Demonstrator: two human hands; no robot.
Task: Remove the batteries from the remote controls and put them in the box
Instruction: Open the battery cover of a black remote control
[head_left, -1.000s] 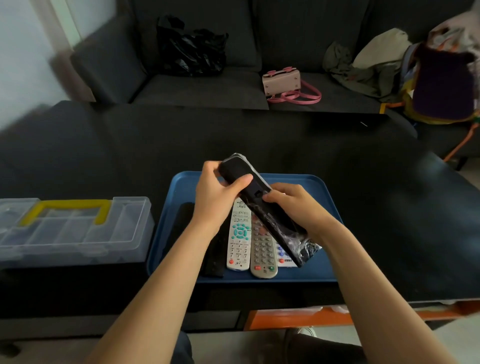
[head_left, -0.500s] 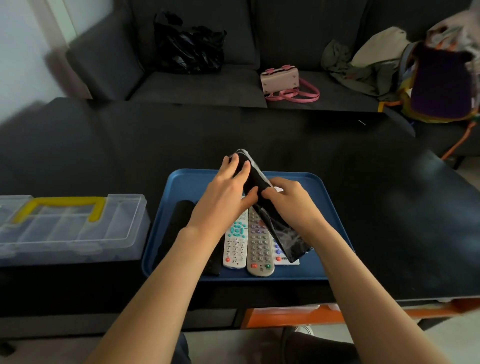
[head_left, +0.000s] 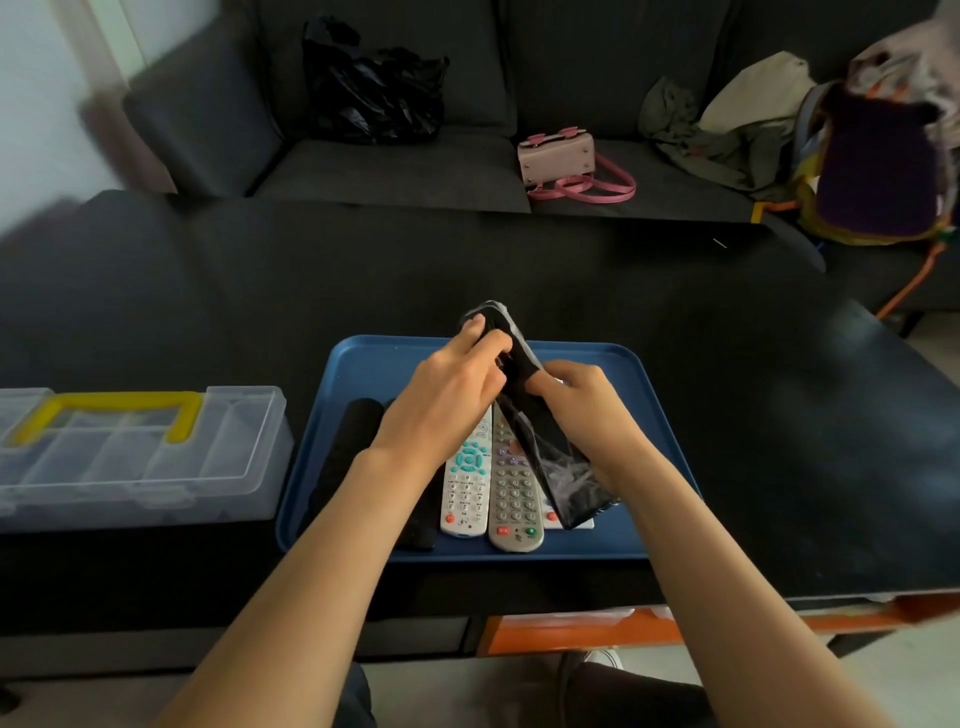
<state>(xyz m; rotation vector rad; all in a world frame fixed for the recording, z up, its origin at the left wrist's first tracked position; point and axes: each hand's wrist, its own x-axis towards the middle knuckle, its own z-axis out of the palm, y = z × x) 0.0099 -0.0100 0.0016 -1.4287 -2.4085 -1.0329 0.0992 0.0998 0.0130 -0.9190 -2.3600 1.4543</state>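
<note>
Held remote: black remote control in a clear plastic sleeve, tilted above the blue plastic tray, centre frame.
Left hand: fingers curled on its upper end.
Right hand: fingers wrapped round its middle.
Box: clear plastic box with yellow handle, left edge, lid closed.

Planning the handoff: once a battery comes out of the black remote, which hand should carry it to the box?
Probably the left hand: the box sits on its side, while the right hand grips the remote.

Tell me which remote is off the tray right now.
The plastic-wrapped black remote, held tilted above the tray by both the left hand and right hand. The white, grey and other remotes lie flat in it.
</note>
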